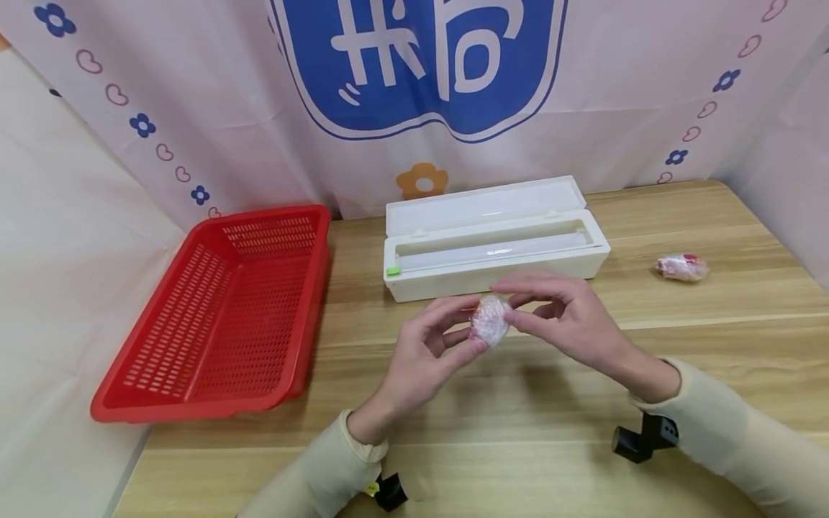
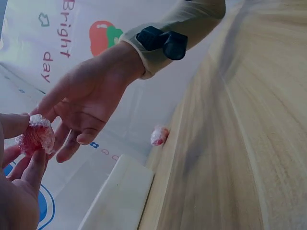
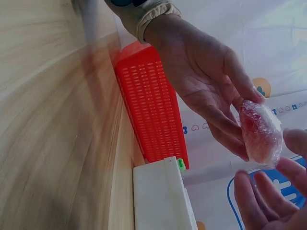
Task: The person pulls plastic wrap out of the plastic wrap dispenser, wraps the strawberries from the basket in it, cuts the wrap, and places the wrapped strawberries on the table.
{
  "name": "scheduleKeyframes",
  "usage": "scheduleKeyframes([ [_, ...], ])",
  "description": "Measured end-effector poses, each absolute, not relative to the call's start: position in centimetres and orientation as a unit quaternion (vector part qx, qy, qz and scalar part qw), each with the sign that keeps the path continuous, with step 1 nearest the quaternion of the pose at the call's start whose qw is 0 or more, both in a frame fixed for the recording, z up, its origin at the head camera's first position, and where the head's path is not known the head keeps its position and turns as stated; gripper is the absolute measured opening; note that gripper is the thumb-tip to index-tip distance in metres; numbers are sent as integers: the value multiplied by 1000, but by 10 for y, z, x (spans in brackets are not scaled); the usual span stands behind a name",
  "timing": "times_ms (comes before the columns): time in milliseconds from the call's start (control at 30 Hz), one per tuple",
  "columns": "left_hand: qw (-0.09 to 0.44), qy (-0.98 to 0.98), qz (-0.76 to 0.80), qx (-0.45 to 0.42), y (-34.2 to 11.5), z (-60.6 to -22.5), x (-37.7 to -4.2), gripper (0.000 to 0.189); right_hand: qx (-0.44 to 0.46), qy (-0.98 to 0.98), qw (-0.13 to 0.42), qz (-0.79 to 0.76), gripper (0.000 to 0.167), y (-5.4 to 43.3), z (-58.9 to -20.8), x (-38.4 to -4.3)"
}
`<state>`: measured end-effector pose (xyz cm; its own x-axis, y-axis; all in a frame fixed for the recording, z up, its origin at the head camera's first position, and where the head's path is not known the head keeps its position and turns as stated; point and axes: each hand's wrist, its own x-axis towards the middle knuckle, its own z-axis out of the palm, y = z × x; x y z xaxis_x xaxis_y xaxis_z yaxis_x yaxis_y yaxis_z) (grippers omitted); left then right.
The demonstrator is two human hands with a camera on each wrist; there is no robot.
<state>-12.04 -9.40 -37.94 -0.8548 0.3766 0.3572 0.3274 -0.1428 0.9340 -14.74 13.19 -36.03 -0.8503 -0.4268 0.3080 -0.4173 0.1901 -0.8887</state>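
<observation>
A small reddish bundle wrapped in clear cling film [image 1: 490,321] is held up above the table. My left hand [image 1: 421,352] pinches it between thumb and fingers, as the right wrist view shows with the left hand [image 3: 201,72] along one side of the bundle [image 3: 261,134]. At its other side is my right hand [image 1: 576,324], thumb tip at the film and index finger reaching past the far edge. In the left wrist view the right hand's [image 2: 96,91] fingers are loosely extended beside the bundle [image 2: 36,136]. What the film encloses is blurred by its folds.
Behind the hands stands a white cling film dispenser [image 1: 499,270], lid raised, a roll inside and a green cutter tab at its left end. A red perforated basket [image 1: 301,331] is at the left. Another wrapped bundle [image 1: 682,267] lies on the wooden table [image 1: 745,338] at the right.
</observation>
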Motion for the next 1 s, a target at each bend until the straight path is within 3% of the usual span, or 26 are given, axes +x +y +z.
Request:
scheduleKeyframes([
  [133,39,636,724,263,-94,-377,-121,48,-275,744,58,-606,32,134,-359,-148],
  [467,74,650,710,261,-102,-377,-123,36,-263,737,118,-611,29,137,-357,-147],
  [1000,77,698,686,192,-98,-379,-126,29,-262,756,117,-588,31,140,-354,-146],
])
